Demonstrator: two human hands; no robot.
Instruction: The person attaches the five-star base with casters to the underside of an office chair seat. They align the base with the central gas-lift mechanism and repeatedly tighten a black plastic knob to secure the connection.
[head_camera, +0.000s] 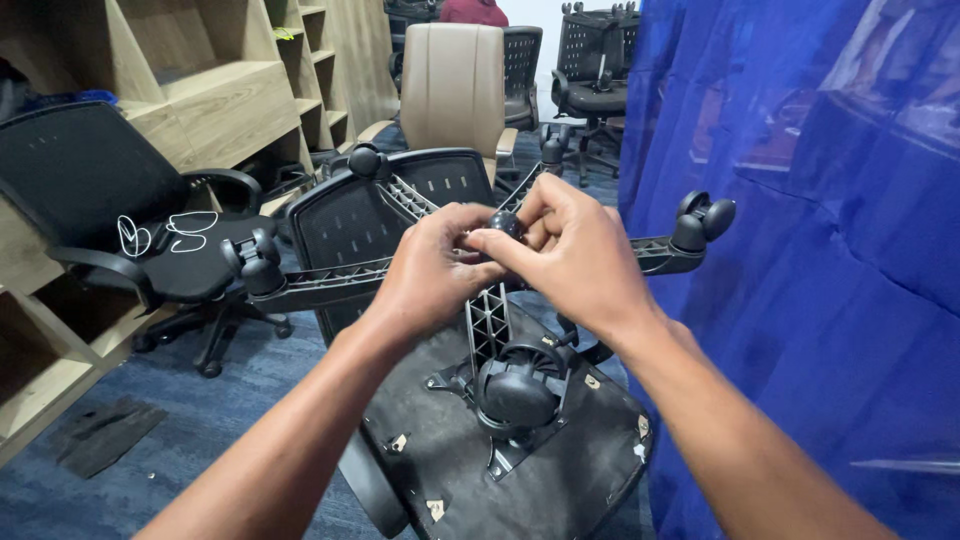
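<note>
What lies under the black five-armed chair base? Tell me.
The upturned black seat underside with its mounting plate lies beneath the base. Both hands, left hand and right hand, cover the hub.

We see an evenly lit indoor scene, bright without harsh shadows; the light seems diffuse and overhead. A soft sheen and pale reflections run across the blue plastic sheet (800, 200) on the right. Both hands (520, 260) and the black star base (480, 270) look sharp. Straight lines bow slightly towards the edges, and the distant chairs (590, 60) are a little softer.
</note>
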